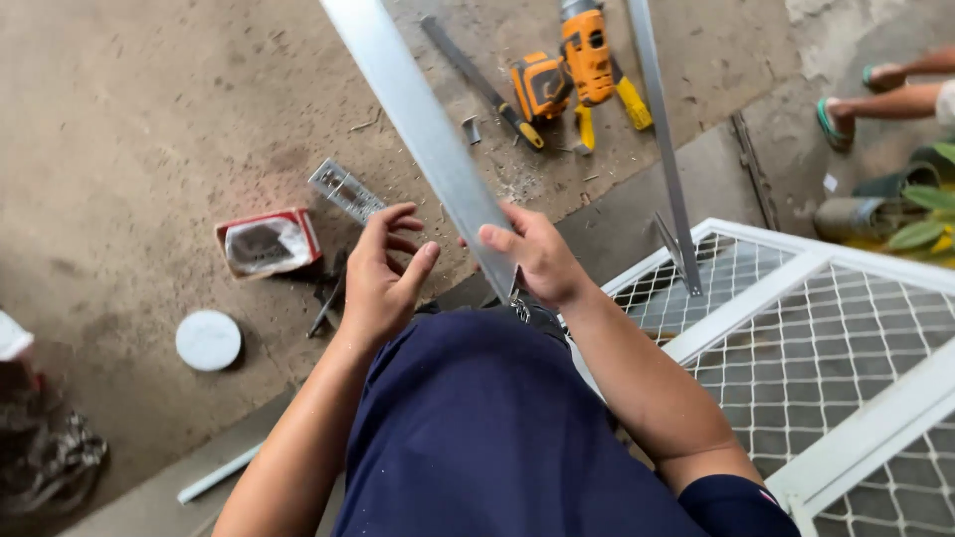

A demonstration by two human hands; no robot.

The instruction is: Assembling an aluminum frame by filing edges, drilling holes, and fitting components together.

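A long flat grey metal bar (418, 119) runs from the top of the view down to my lap. My right hand (537, 254) grips its lower end, fingers wrapped around it. My left hand (383, 278) hovers just left of the bar with fingers curled and apart, holding nothing that I can see. Below both hands is my dark blue clothing (477, 428).
On the concrete floor lie a small red box (267, 242), a white round lid (208, 340), a metal bracket (344, 189), a hand saw (477, 80) and two yellow power drills (572, 65). A white mesh gate frame (796, 338) lies at right. Another person's feet (856, 99) are top right.
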